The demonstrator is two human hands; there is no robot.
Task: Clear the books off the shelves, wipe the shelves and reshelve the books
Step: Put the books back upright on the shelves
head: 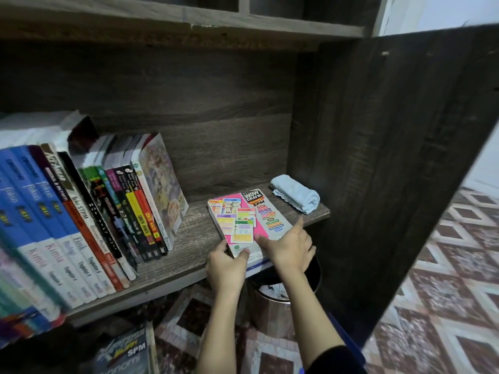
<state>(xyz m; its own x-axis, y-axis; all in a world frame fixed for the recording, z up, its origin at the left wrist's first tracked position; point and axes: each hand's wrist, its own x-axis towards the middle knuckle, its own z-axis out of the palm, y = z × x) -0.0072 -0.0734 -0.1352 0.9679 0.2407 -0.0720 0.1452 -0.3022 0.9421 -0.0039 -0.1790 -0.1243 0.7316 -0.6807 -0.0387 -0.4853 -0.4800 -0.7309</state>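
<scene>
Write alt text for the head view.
A colourful workbook lies flat on a dark wooden shelf; the left hand grips its near edge, the right hand rests on its near right corner. A row of books stands to its left, a folded blue cloth to its right.

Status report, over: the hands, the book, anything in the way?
Left hand grips the flat book at its near corner; right hand rests on its near edge. It lies on the shelf. Beyond it a folded cloth, by its far corner.
</scene>
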